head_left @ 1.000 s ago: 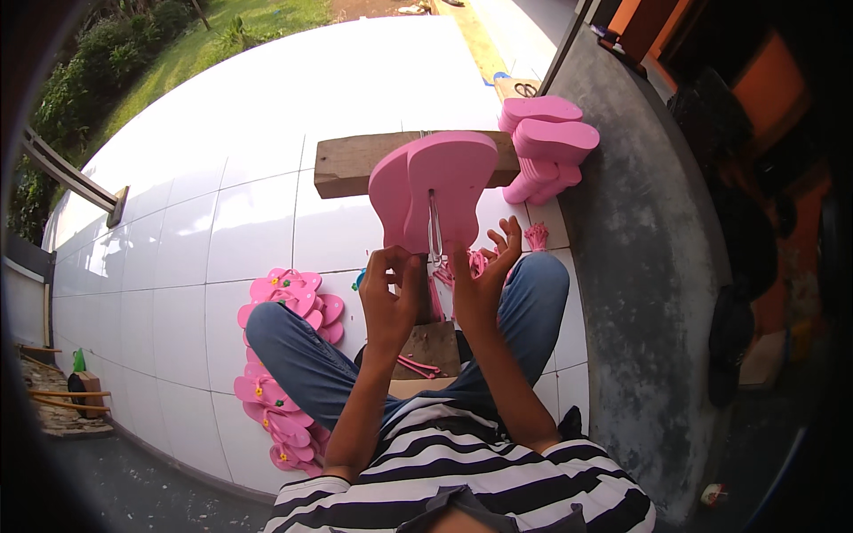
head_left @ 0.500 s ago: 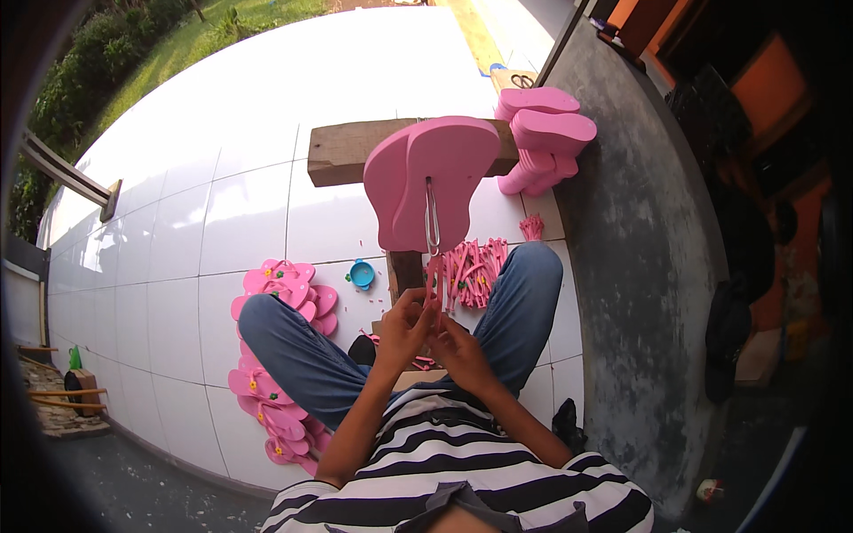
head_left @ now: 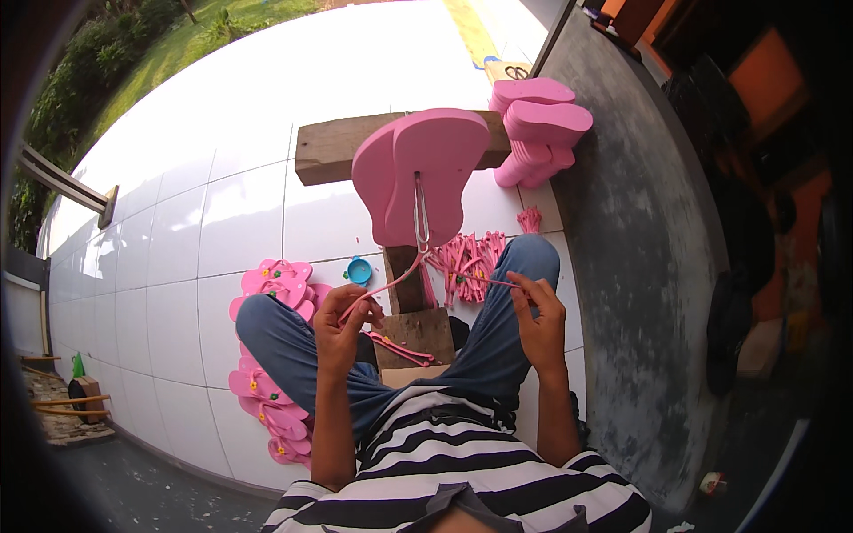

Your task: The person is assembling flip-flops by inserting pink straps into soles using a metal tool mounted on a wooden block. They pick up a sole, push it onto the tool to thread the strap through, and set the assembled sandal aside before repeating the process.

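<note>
A pink flip-flop sole (head_left: 442,169) stands against a wooden beam, with a looped metal wire (head_left: 422,222) hanging from its middle hole. From the wire's lower end a thin pink strap (head_left: 391,282) runs down to my left hand (head_left: 342,329), whose fingers are closed on it. My right hand (head_left: 540,324), apart at the right knee, pinches the tip of a pink strand that reaches left across the strap pile. Whether both strands are one strap cannot be made out against the pile. Below, several loose pink straps (head_left: 400,348) lie by a wooden block.
The wooden beam (head_left: 333,147) crosses behind the sole. Stacked pink soles (head_left: 551,124) stand at the far right, near a pile of pink straps (head_left: 466,262). Finished-looking flip-flops with flower decorations (head_left: 275,289) lie left beside a blue cup (head_left: 359,270). A grey wall (head_left: 631,266) bounds the right.
My hands were together below the wire; they have moved apart, left hand leftward and right hand rightward, drawing pink strands outward. The wooden block between my legs now shows.
</note>
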Motion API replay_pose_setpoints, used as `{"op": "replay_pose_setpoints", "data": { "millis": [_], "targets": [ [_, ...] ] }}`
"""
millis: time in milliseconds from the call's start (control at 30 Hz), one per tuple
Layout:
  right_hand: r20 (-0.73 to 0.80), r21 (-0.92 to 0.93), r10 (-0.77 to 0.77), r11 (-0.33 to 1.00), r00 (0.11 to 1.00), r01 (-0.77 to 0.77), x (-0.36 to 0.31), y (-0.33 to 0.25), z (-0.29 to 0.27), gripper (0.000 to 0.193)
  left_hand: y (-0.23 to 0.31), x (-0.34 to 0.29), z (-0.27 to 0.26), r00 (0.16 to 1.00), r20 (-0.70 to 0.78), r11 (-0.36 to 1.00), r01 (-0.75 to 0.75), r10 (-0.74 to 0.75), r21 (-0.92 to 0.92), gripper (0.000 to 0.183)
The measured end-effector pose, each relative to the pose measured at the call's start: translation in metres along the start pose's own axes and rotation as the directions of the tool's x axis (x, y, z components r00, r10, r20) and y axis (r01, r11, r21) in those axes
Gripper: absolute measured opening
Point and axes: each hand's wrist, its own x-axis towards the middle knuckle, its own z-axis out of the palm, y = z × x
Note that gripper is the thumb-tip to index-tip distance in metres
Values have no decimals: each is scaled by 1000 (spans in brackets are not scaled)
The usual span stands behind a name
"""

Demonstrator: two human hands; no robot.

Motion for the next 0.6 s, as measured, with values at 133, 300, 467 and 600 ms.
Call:
{"op": "replay_pose_setpoints", "data": {
  "millis": [133, 300, 467, 600],
  "targets": [
    [92, -339, -284, 892, 954, 298, 8, -6, 0, 28, 27, 11, 21, 991, 103, 995, -84, 88, -46, 23],
    [117, 522, -496, 768, 860, 372, 22, -63, 30, 30, 41, 35, 38, 876, 468, 923, -269, 117, 273, 13],
    [193, 791, -548, 578, 814, 202, 40, -50, 50, 30, 35, 45, 44, 855, 507, 938, -258, 110, 231, 12],
    [145, 907, -310, 421, 940, -2, 46, -69, 52, 21, 44, 51, 50, 913, 371, 967, -228, 171, 116, 18]
  ]
}}
